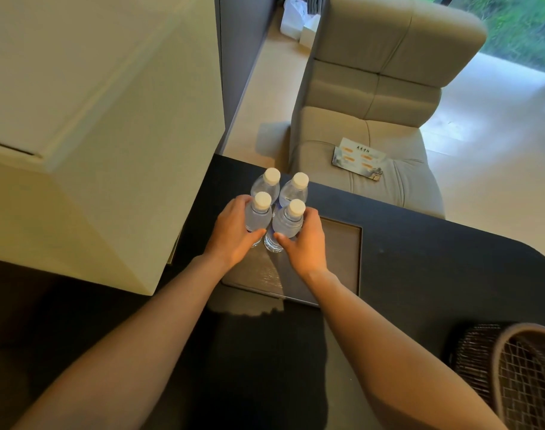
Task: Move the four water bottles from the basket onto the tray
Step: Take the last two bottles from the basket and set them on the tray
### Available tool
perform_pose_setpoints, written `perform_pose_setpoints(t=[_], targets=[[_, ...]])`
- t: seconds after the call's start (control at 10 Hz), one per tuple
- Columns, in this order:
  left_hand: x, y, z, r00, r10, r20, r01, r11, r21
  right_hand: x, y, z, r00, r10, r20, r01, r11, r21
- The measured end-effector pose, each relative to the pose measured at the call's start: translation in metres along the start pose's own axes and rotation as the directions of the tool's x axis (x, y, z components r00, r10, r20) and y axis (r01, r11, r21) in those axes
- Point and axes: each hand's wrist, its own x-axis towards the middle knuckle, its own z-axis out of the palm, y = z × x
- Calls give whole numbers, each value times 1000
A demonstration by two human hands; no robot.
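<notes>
Several clear water bottles with white caps stand upright in a tight cluster at the far left corner of a dark grey tray [342,252] on the black counter. My left hand [234,234] wraps around the near left bottle [258,217]. My right hand [305,243] wraps around the near right bottle [288,221]. Behind them stand the far left bottle [266,184] and the far right bottle [294,189], untouched. The dark woven basket [513,367] sits at the lower right edge of the view, and I see no bottle in it.
A large cream cabinet [94,135] rises close on the left of the bottles. The black counter [420,259] curves away at the right. Beyond it stands a beige armchair [373,119] with a leaflet [358,159] on its seat.
</notes>
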Motion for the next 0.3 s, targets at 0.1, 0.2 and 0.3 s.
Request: perform_pose_setpoints(t=[0.1, 0.2, 0.3], targets=[[-1, 2, 1, 1000, -3, 2, 3, 1000, -1, -2, -4, 1, 1000, 2, -12, -2, 1000, 4], [-3, 1, 4, 1000, 15, 1, -15, 1000, -2, -1, -3, 3, 1000, -3, -22, 3, 1000, 23], [-6, 1, 5, 1000, 13, -13, -12, 1000, 18, -4, -2, 5, 1000, 6, -24, -4, 998, 64]])
